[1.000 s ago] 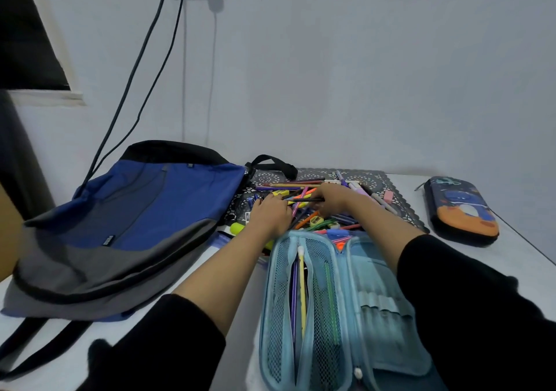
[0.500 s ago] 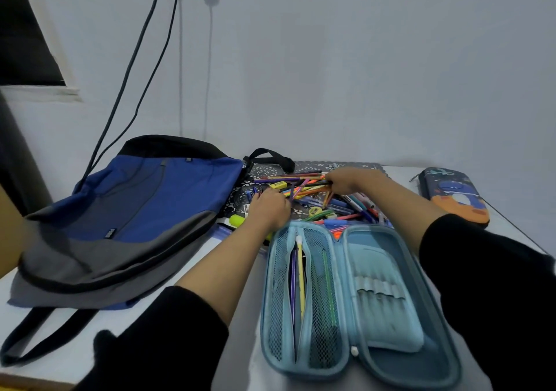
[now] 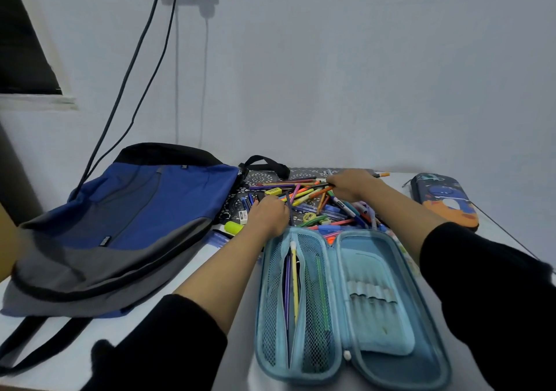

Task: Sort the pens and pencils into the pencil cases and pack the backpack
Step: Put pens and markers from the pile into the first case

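Head view: pens and pencils (image 3: 319, 207) lie heaped at the far middle of the table (image 3: 397, 179). At the heap's far side the right hand (image 3: 352, 184) grips several of them in curled fingers. The left hand (image 3: 269, 214) rests on the heap's near left edge, fingers bent down; I cannot tell whether it holds anything. An open pencil case (image 3: 376, 300) lies just nearer, a shut pencil case (image 3: 445, 201) far right, a backpack (image 3: 135, 210) flat on the left

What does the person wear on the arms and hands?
Black long sleeves on both arms: the left sleeve and the right sleeve are pushed up, leaving the forearms bare. The left hand and right hand show no glove, ring or watch.
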